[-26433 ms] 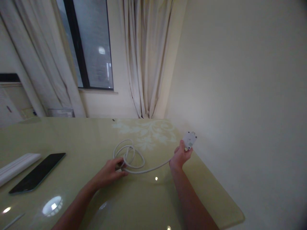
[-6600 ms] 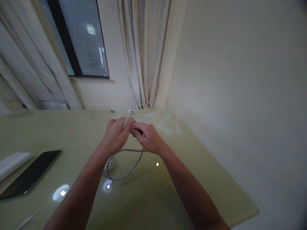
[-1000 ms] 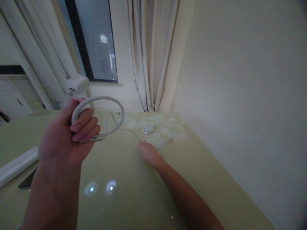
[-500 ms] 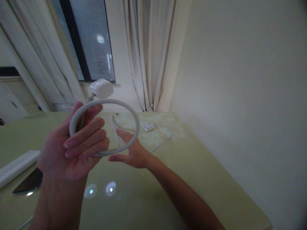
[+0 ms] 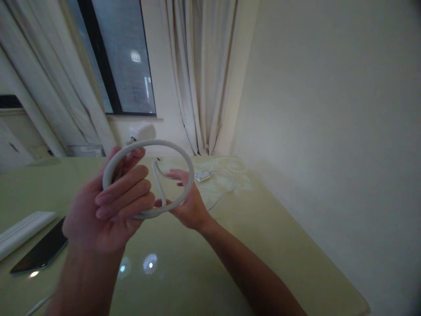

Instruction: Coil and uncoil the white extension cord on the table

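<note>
My left hand (image 5: 113, 206), raised close to the camera, is closed around a loop of thick white cable (image 5: 184, 166). A white plug (image 5: 142, 131) sticks up above its fingers. My right hand (image 5: 186, 199) is just behind the loop, its fingers spread and touching the cable's right side, with a thinner strand running down in front of its palm. The cable trails back across the table to a small white socket block (image 5: 202, 176) lying near the curtain.
The glossy pale-green table (image 5: 263, 237) ends at a cream wall on the right. A dark phone (image 5: 41, 252) and a long white bar (image 5: 23, 228) lie at the left. Curtains (image 5: 200, 74) and a dark window (image 5: 115, 57) stand behind.
Over the last second my right hand has lifted off the table and come up to the loop. My left hand has brought the coil toward the middle.
</note>
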The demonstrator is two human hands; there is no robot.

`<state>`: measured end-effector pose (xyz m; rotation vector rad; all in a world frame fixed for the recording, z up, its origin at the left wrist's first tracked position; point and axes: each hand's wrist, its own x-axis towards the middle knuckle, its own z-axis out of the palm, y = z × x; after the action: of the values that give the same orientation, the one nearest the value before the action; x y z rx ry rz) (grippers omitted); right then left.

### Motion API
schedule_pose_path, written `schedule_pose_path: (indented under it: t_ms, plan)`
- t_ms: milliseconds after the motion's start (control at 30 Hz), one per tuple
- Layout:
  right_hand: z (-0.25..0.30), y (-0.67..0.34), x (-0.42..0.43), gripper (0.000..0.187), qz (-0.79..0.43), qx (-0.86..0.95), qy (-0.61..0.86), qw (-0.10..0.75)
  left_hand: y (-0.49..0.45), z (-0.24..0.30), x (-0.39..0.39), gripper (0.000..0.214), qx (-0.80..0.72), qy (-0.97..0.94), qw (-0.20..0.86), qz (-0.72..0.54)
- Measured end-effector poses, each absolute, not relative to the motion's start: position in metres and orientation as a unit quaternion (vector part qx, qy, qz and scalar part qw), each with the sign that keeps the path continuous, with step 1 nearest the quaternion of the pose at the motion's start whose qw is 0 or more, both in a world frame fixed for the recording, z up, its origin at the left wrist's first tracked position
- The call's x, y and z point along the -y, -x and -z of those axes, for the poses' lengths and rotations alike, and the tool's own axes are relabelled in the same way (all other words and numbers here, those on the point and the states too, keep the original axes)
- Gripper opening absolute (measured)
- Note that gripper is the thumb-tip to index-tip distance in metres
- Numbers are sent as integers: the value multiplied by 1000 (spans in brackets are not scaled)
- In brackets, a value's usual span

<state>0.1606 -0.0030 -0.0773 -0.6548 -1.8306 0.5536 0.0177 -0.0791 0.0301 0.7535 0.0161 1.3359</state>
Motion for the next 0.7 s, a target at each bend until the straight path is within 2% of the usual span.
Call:
schedule_pose_path:
  t_ms: [133, 267, 367, 467, 567, 700]
  plan:
    - [74, -161, 5, 20, -180, 882, 144, 411, -24, -26, 76, 50, -52, -336, 710, -617]
    - [63, -161, 13, 36, -123, 925, 205, 296, -18, -26, 61, 53, -204, -358, 599, -686]
    - [53, -163, 22, 53, -97, 909, 332, 233, -6, -21, 43, 44, -319, -358, 524, -704]
    - [48, -163, 28, 62, -72, 868, 452, 195, -7, -12, 29, 34, -364, -340, 502, -707]
    - [47, -164, 29, 60, -40, 826, 529, 190, -28, 2, 25, 30, -362, -358, 487, -710]
    - [44, -172, 23, 41, -31, 807, 558, 190, -63, 19, 26, 31, -356, -413, 480, -688]
